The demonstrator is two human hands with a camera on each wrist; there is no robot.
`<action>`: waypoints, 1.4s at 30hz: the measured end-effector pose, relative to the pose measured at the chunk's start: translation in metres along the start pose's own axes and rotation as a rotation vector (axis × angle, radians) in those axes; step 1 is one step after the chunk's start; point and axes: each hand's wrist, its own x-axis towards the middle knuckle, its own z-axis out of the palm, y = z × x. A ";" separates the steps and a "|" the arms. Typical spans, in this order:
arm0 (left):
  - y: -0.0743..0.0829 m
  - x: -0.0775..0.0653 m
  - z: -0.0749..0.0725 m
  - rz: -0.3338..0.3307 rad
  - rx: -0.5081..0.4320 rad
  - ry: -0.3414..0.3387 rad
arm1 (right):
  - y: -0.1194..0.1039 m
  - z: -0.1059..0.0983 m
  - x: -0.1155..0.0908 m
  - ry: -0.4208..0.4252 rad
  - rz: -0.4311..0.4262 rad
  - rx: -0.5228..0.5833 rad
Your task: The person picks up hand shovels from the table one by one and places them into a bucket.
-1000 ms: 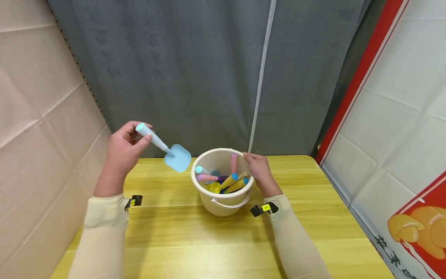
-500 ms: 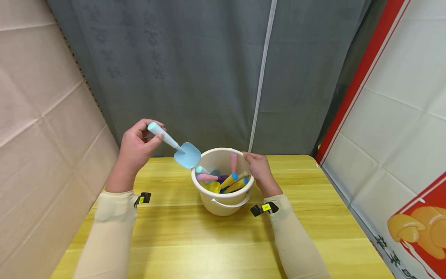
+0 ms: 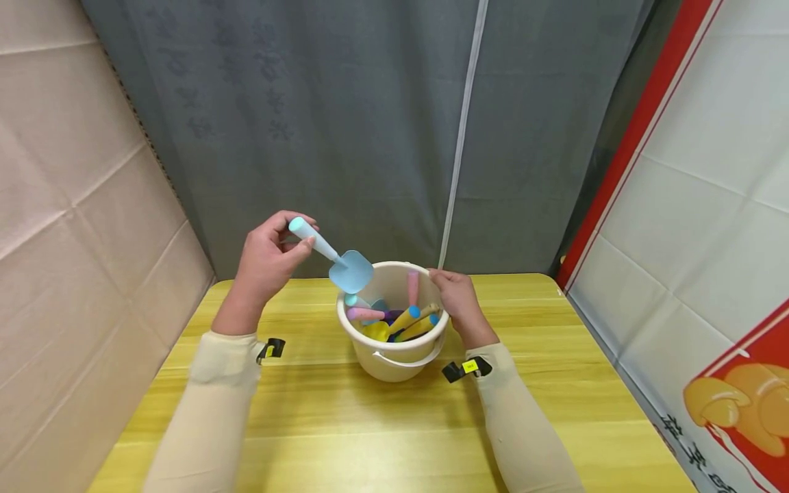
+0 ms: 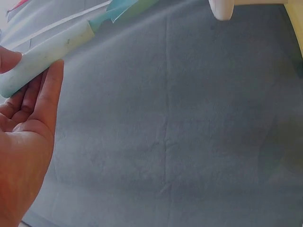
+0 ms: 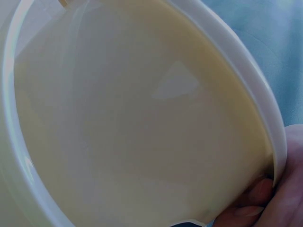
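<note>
My left hand (image 3: 268,257) pinches the pale blue handle of a toy shovel (image 3: 351,272) between thumb and fingers. Its blade slants down to the right and overlaps the left rim of a white bucket (image 3: 390,366) in the head view. In the left wrist view the shovel's handle (image 4: 52,54) lies across the fingers. My right hand (image 3: 457,299) grips the bucket's right rim; the right wrist view shows fingertips (image 5: 260,191) curled against the wall. Inside the bucket lie several toy tools, including a pink handle (image 3: 413,287), a yellow scoop (image 3: 377,331) and yellow handles with blue ends (image 3: 405,320).
The bucket stands on a wood-grain table (image 3: 345,438), its white bail handle (image 3: 407,363) hanging down at the front. A grey curtain (image 3: 327,137) closes off the back. Pale sheeting (image 3: 92,239) lines the left side, and a white and red printed panel (image 3: 690,226) the right.
My left hand has carried the shovel rightward, from left of the bucket to its left rim. The right hand and the bucket have stayed put.
</note>
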 end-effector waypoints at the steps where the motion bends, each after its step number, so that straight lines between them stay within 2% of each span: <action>1: -0.001 0.000 0.002 0.001 -0.005 -0.002 | 0.000 0.000 0.000 0.001 0.000 -0.002; 10: -0.007 0.004 0.017 -0.007 -0.008 -0.049 | 0.001 -0.001 0.001 -0.004 0.000 -0.009; 17: -0.014 0.006 0.034 0.000 0.000 -0.121 | 0.001 -0.002 0.001 -0.004 -0.002 -0.013; 26: -0.028 0.002 0.058 -0.025 0.029 -0.208 | 0.001 -0.004 0.002 -0.005 -0.007 -0.009; 30: -0.033 0.002 0.064 -0.018 0.058 -0.246 | 0.001 -0.003 0.001 -0.003 -0.002 -0.005; 34: -0.036 0.002 0.069 -0.039 0.071 -0.283 | 0.001 -0.002 0.000 -0.003 0.005 -0.006; 42: -0.043 0.001 0.078 -0.069 0.069 -0.317 | 0.000 -0.002 0.000 0.004 -0.001 -0.001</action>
